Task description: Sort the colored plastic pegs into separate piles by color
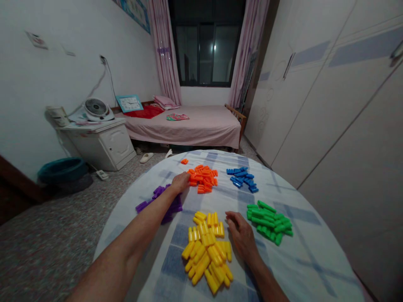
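Five piles of small plastic pieces lie sorted by colour on a round table with a checked cloth [292, 268]. My left hand [180, 182] reaches forward, its fingers curled at the left edge of the orange pile [204, 178], above the purple pile [163, 201]. Whether it holds a piece is hidden. My right hand [241, 235] rests palm down with its fingers loosely bent between the yellow pile [207, 251] and the green pile [270, 221]. The blue pile [243, 178] lies at the far right. One orange piece [184, 161] sits alone near the far edge.
Beyond the table stands a bed with a pink cover [192, 123] under a dark window. A white cabinet [100, 144] with a small fan is at the left, a teal basin [61, 170] beside it on the floor. White wardrobe doors [330, 105] line the right side.
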